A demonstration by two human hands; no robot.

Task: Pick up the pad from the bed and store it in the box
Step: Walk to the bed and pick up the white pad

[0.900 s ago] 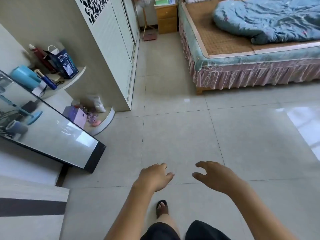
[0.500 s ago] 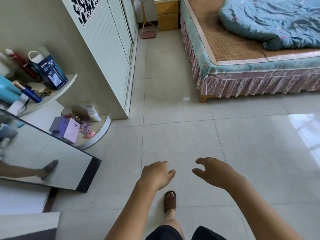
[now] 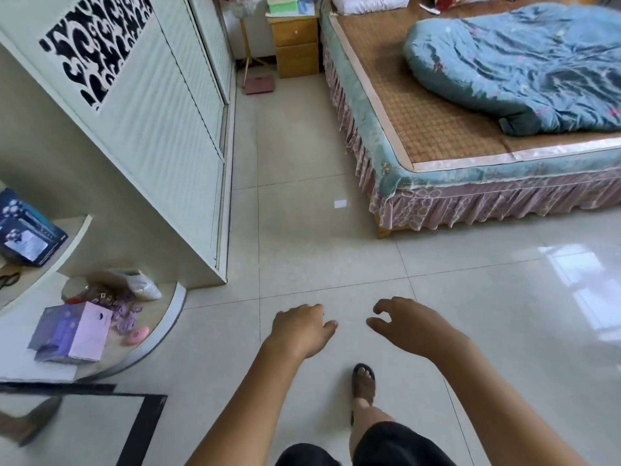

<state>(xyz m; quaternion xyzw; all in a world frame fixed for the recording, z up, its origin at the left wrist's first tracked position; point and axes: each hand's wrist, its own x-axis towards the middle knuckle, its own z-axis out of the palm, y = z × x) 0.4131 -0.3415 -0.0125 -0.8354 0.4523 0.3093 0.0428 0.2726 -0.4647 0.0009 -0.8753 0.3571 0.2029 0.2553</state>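
Note:
The bed (image 3: 396,176) stands at the upper right, with a teal cover and a pink frilled skirt. A brown woven pad (image 3: 420,105) covers its top, and a crumpled blue quilt (image 3: 524,68) lies on the pad. I see no storage box that I can name for certain. My left hand (image 3: 299,327) and my right hand (image 3: 408,322) hang in front of me over the tiled floor, well short of the bed. Both hold nothing, and their fingers are loosely curled and apart.
A white wardrobe (image 3: 161,129) runs along the left wall, with rounded corner shelves (image 3: 168,317) holding a purple box (image 3: 74,331) and small items. A leaning mirror (image 3: 134,428) is at bottom left. A wooden nightstand (image 3: 295,45) and a pink scale (image 3: 258,85) lie beyond the aisle.
I have walked forward: the bed and wardrobe are nearer, and the mirror has slid to the bottom left. My hands keep the same empty pose.

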